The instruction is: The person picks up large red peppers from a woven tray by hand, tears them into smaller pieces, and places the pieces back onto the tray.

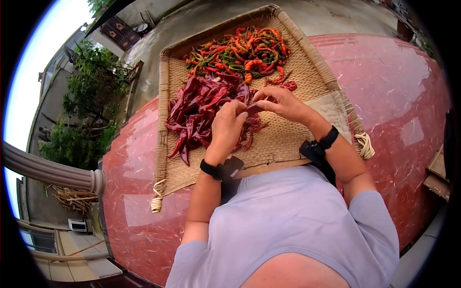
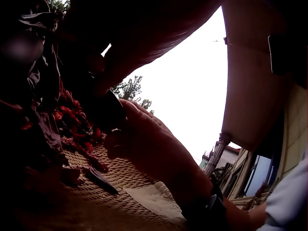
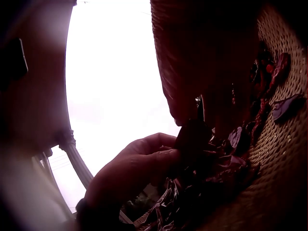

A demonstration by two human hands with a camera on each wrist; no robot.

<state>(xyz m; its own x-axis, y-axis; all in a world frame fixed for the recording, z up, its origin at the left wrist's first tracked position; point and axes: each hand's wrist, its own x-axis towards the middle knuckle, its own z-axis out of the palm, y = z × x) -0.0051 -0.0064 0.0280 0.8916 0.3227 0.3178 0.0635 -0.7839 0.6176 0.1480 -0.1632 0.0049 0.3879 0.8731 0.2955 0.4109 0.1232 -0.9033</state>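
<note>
A dark red dried pepper (image 1: 253,109) is held between both hands over the woven tray (image 1: 269,139). The left hand (image 1: 227,126) pinches its near end and the right hand (image 1: 287,105) pinches the other. In the left wrist view the pepper (image 2: 109,111) is a dark shape at the fingertips of the right hand (image 2: 154,144). The right wrist view shows the left hand (image 3: 132,168) with thumb and finger on the pepper (image 3: 191,139). Left of the hands lies a heap of dark red peppers (image 1: 192,108).
Orange, red and green peppers (image 1: 240,53) lie at the tray's far end. A few loose shrivelled peppers (image 1: 288,86) are beyond the right hand. The tray rests on a polished red stone surface (image 1: 394,86). A grey column (image 1: 53,165) stands at the left.
</note>
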